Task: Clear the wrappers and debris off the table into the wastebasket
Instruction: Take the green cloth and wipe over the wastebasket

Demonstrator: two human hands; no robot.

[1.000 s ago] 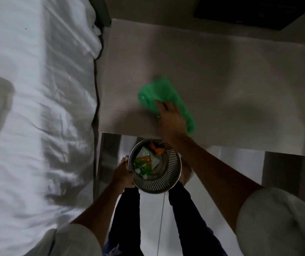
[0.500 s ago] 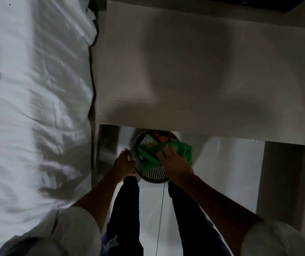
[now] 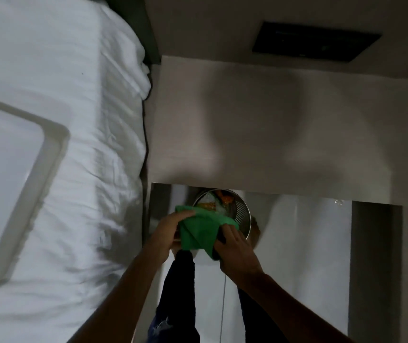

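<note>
A green cloth [image 3: 199, 231] hangs bunched between both my hands, just over the near rim of the round metal wastebasket [image 3: 243, 214]. My left hand [image 3: 173, 230] grips the cloth's left edge. My right hand [image 3: 232, 246] grips its right side. Orange, white and green wrappers [image 3: 219, 203] lie inside the basket, which sits on the floor partly under the front edge of the pale table [image 3: 272, 134]. The cloth hides the basket's near left side.
A bed with white sheets [image 3: 62, 144] runs along the left, close to the table's left edge. A dark panel [image 3: 314, 43] is on the wall behind the table. My dark trouser legs [image 3: 180, 293] stand below the basket.
My right hand swept the cloth off the table and down to the basket. My left hand let go of the basket rim and took hold of the cloth.
</note>
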